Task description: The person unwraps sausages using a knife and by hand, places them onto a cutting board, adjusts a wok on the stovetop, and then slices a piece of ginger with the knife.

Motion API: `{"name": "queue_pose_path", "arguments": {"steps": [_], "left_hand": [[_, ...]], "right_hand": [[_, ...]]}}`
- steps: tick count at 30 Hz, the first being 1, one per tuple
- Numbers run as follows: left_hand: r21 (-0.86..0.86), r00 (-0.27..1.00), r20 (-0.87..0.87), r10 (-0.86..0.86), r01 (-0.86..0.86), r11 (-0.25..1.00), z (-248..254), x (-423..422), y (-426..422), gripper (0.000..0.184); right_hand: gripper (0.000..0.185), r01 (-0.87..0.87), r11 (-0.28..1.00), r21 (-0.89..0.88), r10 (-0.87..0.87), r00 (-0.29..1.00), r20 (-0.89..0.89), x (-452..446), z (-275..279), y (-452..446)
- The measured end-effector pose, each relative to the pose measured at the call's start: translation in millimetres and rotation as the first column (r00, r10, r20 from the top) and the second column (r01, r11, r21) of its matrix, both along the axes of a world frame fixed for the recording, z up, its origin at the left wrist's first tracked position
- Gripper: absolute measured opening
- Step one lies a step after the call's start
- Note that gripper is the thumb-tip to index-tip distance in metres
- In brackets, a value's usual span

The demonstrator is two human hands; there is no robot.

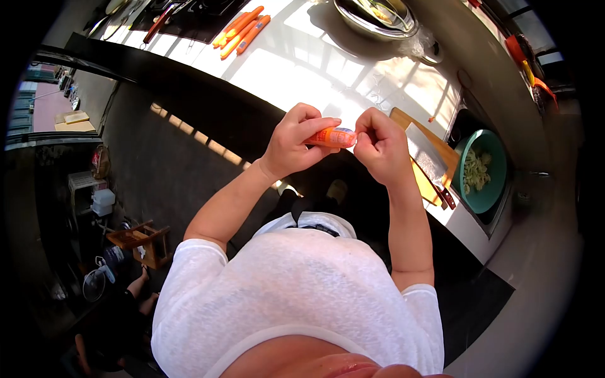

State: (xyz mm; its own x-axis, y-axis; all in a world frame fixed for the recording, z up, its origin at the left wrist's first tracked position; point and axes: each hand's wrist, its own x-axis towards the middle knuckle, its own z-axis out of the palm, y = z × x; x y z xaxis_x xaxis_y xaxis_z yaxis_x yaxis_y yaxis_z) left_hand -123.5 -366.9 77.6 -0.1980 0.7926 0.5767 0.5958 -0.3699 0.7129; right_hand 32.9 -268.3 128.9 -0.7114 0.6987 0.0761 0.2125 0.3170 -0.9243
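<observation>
Left hand (287,143) grips a wrapped sausage (329,137); right hand (382,150) pinches its end. Knife (426,154) lies on board (406,118) beside green basin (493,140) holding chopped greens (476,171). More sausages (254,34) lie on counter (296,72).

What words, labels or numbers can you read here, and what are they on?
None reads clearly.
Orange, tube-shaped plastic packet in the left hand: printed marks, too small and blurred to read.
Orange, stick-shaped packets on the white counter: dark marks, too small to read.
</observation>
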Motion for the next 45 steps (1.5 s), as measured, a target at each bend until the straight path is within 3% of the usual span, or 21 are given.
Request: {"name": "queue_pose_path", "arguments": {"steps": [4, 6, 8, 9, 11, 13, 17, 19, 21, 22, 23, 25, 27, 29, 31, 33, 35, 37, 39, 43, 45], "left_hand": [[-0.074, 0.922, 0.350, -0.166, 0.204, 0.976, -9, 17, 15, 0.046], [-0.171, 0.869, 0.473, -0.147, 0.255, 0.952, -18, 17, 19, 0.046], [-0.168, 0.542, 0.840, -0.025, 0.304, 0.938, -10, 20, 27, 0.042], [-0.164, 0.323, 0.945, 0.053, 0.328, 0.930, -8, 21, 31, 0.041], [-0.208, 0.271, 0.955, 0.120, 0.325, 0.923, -8, 21, 36, 0.041], [-0.245, 0.224, 0.959, 0.176, 0.334, 0.910, -9, 25, 39, 0.040], [-0.210, 0.155, 0.975, 0.162, 0.378, 0.902, -27, 37, 46, 0.042], [-0.224, 0.147, 0.972, 0.182, 0.361, 0.905, -34, 48, 53, 0.042], [-0.261, 0.120, 0.965, 0.233, 0.363, 0.894, -45, 62, 60, 0.042], [-0.253, 0.113, 0.967, 0.227, 0.398, 0.882, -50, 66, 63, 0.041], [-0.256, 0.112, 0.967, 0.230, 0.396, 0.882, -54, 72, 66, 0.041], [-0.425, 0.122, 0.905, 0.408, 0.331, 0.842, -45, 88, 75, 0.041], [-0.370, 0.072, 0.926, 0.369, 0.360, 0.857, -58, 93, 79, 0.040], [-0.306, 0.011, 0.945, 0.328, 0.396, 0.866, -67, 94, 82, 0.039], [-0.296, 0.007, 0.948, 0.320, 0.393, 0.870, -69, 95, 83, 0.039], [-0.292, 0.001, 0.949, 0.315, 0.383, 0.877, -71, 98, 81, 0.038], [-0.290, -0.032, 0.945, 0.325, 0.374, 0.881, -78, 97, 81, 0.036], [-0.270, -0.013, 0.955, 0.297, 0.378, 0.885, -86, 97, 79, 0.033], [-0.315, -0.041, 0.935, 0.353, 0.361, 0.878, -86, 100, 80, 0.032], [-0.263, -0.055, 0.953, 0.297, 0.333, 0.906, -85, 100, 82, 0.028], [-0.220, -0.091, 0.960, 0.263, 0.332, 0.917, -81, 99, 83, 0.027]], "right_hand": [[0.002, 0.042, 0.954, -0.297, -0.071, 0.994, -0.088, 11, -22, 9], [0.005, 0.105, 0.868, -0.484, -0.215, 0.960, -0.178, 13, -43, 13], [0.012, 0.182, 0.743, -0.644, -0.309, 0.947, -0.089, 21, -64, 22], [0.015, 0.155, 0.603, -0.783, -0.322, 0.945, -0.061, 24, -69, 33], [0.023, 0.102, 0.442, -0.891, -0.513, 0.844, -0.157, 35, -100, 46], [0.031, 0.085, 0.399, -0.913, -0.645, 0.734, -0.214, 58, -134, 74], [0.042, 0.321, 0.421, -0.848, -0.843, 0.485, -0.234, 109, -147, 142], [0.046, 0.419, 0.432, -0.799, -0.864, 0.447, -0.232, 120, -157, 173], [0.047, 0.472, 0.519, -0.712, -0.781, 0.601, -0.170, 126, -172, 191], [0.043, 0.496, 0.478, -0.725, -0.768, 0.637, -0.071, 129, -172, 194], [0.043, 0.495, 0.477, -0.726, -0.766, 0.639, -0.068, 135, -174, 196], [0.038, 0.447, 0.654, -0.611, -0.662, 0.729, -0.175, 155, -175, 190], [0.029, 0.457, 0.662, -0.594, -0.628, 0.770, -0.107, 179, -170, 181], [0.027, 0.523, 0.785, -0.332, -0.542, 0.839, 0.038, 208, -171, 173], [0.027, 0.592, 0.796, -0.127, -0.570, 0.804, 0.172, 235, -162, 162], [0.032, 0.466, 0.764, 0.446, -0.622, 0.716, 0.317, 278, -175, 157], [0.036, 0.453, 0.754, 0.476, -0.652, 0.607, 0.455, 308, -187, 144], [0.037, 0.550, 0.813, 0.192, -0.554, 0.626, 0.549, 317, -188, 135], [0.039, 0.525, 0.844, 0.107, -0.487, 0.668, 0.562, 308, -182, 127], [0.038, 0.432, 0.829, 0.357, -0.560, 0.625, 0.545, 296, -185, 113], [0.031, 0.434, 0.836, 0.335, -0.548, 0.685, 0.480, 283, -184, 106]]}}
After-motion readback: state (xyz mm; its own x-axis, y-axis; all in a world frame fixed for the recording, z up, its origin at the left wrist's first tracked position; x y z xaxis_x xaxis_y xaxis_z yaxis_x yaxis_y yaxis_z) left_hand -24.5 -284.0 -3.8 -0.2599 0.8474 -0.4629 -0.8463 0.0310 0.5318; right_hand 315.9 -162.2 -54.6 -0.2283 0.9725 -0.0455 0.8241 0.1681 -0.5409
